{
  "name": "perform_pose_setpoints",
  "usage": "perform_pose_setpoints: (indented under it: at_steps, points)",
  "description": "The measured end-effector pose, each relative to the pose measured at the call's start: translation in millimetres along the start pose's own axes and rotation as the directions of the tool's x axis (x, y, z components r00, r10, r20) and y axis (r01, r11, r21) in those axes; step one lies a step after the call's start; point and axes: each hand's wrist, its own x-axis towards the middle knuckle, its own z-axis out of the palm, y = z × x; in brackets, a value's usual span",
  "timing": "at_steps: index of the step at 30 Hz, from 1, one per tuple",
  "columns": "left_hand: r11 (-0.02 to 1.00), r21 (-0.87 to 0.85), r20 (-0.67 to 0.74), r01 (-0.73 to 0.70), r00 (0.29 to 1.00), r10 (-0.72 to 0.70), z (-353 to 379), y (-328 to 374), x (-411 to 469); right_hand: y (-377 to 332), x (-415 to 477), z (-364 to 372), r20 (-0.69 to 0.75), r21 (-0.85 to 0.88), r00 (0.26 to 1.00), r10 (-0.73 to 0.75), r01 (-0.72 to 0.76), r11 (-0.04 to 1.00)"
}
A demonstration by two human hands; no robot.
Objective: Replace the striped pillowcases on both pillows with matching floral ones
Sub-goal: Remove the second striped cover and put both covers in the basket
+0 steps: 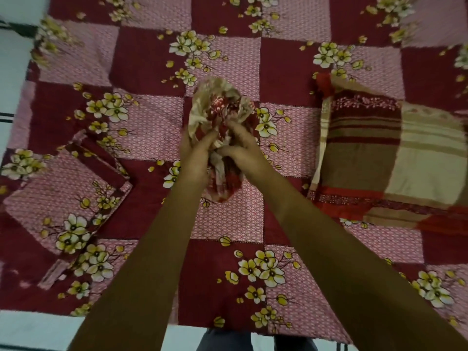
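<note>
Fingers (207, 140) of the left hand (195, 160) are curled tight into a crumpled bundle of beige and dark red printed cloth (220, 107), and the right hand (244, 154) pinches the same bundle from the other side, its fingers (229, 151) pressed into the folds. The two hands are almost touching. The bundle is soft and thoroughly scrunched (I cannot tell whether it is a pillow or just a case), and it is held over the middle of the bed.

The bed wears a maroon and pink checked cotton sheet with cream and yellow blossoms (228, 54), flat and lightly creased.

On the person's right lies the plump pillow in a striped case (367, 158), with broad bands of brown, cream, maroon and bright red, and a narrow patterned border along its near and far edges. It rests on the sheet well apart from the hands.

On the left, near the bed's edge, sits a folded flat square of floral fabric in the same maroon, pink and blossom print (68, 196) as the sheet (it nearly vanishes against it), a loose flap turned back at its far corner.

Pale floor (15, 72) shows beyond the bed's left side.
</note>
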Motion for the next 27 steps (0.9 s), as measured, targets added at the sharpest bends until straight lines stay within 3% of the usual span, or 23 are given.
perform_pose_setpoints:
  at_steps: [3,5,6,7,9,10,11,13,15,17,19,20,21,23,24,27]
  points:
    - [0.915,0.312,0.022,-0.255,0.965,0.262,-2.3,18.4,14.5,0.3,3.9,-24.2,-0.181,0.014,0.983,-0.035,0.038,0.999]
    - [0.697,0.644,0.047,-0.314,0.926,0.374,-13.9,10.0,27.8,16.0,-5.9,-51.1,-0.329,-0.025,0.944,-0.002,-0.007,1.0]
    - [0.58,0.761,0.101,-0.292,0.935,0.339,-17.8,3.3,31.8,24.8,-15.5,-68.3,-0.389,-0.018,0.92,0.04,-0.051,0.999]
    - [0.507,0.821,0.148,-0.263,0.955,0.255,-23.0,-4.9,35.0,33.9,-27.6,-86.0,-0.426,0.002,0.901,0.086,-0.094,0.996]
    - [0.488,0.854,0.167,-0.182,0.983,0.075,-30.2,-21.5,37.9,52.3,-55.8,-122.2,-0.487,0.023,0.862,0.142,-0.15,0.988]
    - [0.473,0.869,0.139,-0.145,0.989,0.048,-31.8,-27.2,37.0,59.1,-69.6,-138.6,-0.516,0.02,0.844,0.147,-0.16,0.987]
    - [0.429,0.895,0.103,-0.121,0.993,0.064,-25.2,-35.5,31.5,66.0,-86.4,-157.9,-0.556,0.025,0.817,0.153,-0.168,0.985]
    - [0.25,0.966,0.014,-0.066,0.979,0.206,0.6,-44.0,7.3,74.9,-113.8,-189.4,-0.633,0.065,0.749,0.193,-0.197,0.978]
    - [0.186,0.973,0.073,-0.137,0.946,0.314,40.4,-58.1,-26.1,83.3,-141.5,-219.9,-0.717,0.146,0.646,0.263,-0.23,0.962]
    - [0.188,0.929,0.258,-0.32,0.921,0.292,83.2,-81.3,-55.0,90.9,-167.9,-252.3,-0.791,0.265,0.513,0.333,-0.202,0.943]
    - [0.297,0.863,0.383,-0.409,0.913,0.144,116.7,-103.1,-74.0,92.3,-183.3,-276.0,-0.819,0.37,0.426,0.384,-0.12,0.921]
    - [0.39,0.841,0.391,-0.374,0.92,0.04,136.4,-110.1,-86.2,94.3,-192.5,-294.3,-0.811,0.422,0.42,0.408,-0.062,0.904]
    - [0.507,0.819,0.358,-0.268,0.93,-0.086,153.7,-122.4,-92.1,94.9,-199.5,-311.4,-0.788,0.497,0.427,0.443,0.018,0.867]
    - [0.702,0.705,0.202,0.106,0.918,-0.341,184.9,-138.2,-102.6,92.3,-210.7,-343.4,-0.73,0.631,0.463,0.502,0.174,0.756]
    - [0.739,0.623,0.122,0.259,0.9,-0.418,193.0,-147.3,-102.8,91.5,-213.3,-358.0,-0.712,0.668,0.47,0.521,0.229,0.708]
    - [0.77,0.488,0.085,0.41,0.856,-0.509,209.8,-161.5,-103.5,74.5,-216.1,-386.3,-0.671,0.725,0.492,0.555,0.279,0.63]
